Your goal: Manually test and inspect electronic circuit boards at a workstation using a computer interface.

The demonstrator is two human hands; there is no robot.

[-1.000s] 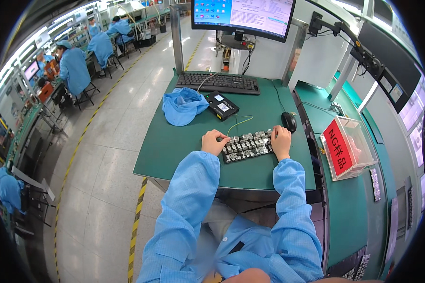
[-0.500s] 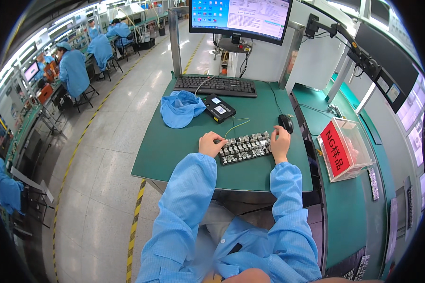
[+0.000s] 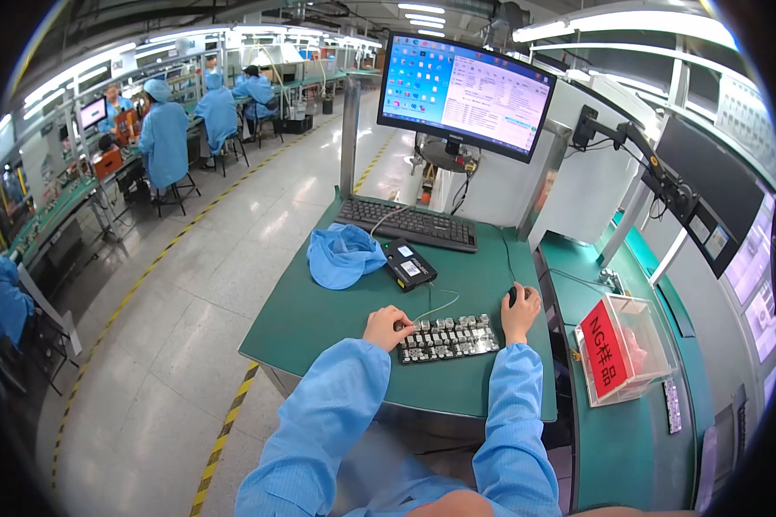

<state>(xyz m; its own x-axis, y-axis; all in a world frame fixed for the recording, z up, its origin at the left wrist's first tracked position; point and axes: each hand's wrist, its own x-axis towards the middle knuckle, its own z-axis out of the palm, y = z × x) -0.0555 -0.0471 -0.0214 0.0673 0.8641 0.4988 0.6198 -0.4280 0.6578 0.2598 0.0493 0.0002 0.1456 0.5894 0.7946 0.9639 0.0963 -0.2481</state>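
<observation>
A small keyboard without keycaps, its pale switches in rows on a dark base [image 3: 448, 339], lies on the green-topped table. At its upper left corner my left hand [image 3: 386, 328] is closed, fingers pinched around the end of a thin yellow-green cable [image 3: 444, 305]. That cable runs toward a small black box with lit screens [image 3: 409, 266]; the fingers hide its very end. To the right of the bare keyboard, my right hand [image 3: 519, 317] is wrapped over a black computer mouse [image 3: 513, 295], covering much of it.
A blue cap [image 3: 343, 257] lies left of the black box. Behind them are a full black keyboard [image 3: 405, 224] and a lit monitor [image 3: 466, 95]. On the right-hand bench stands a clear box with a red sign [image 3: 603, 349]. Several people in blue work at the far left.
My right hand has gone from the bare keyboard's right end onto the mouse. My left hand stays at the upper left corner. The view has tilted upward, showing more of the monitor.
</observation>
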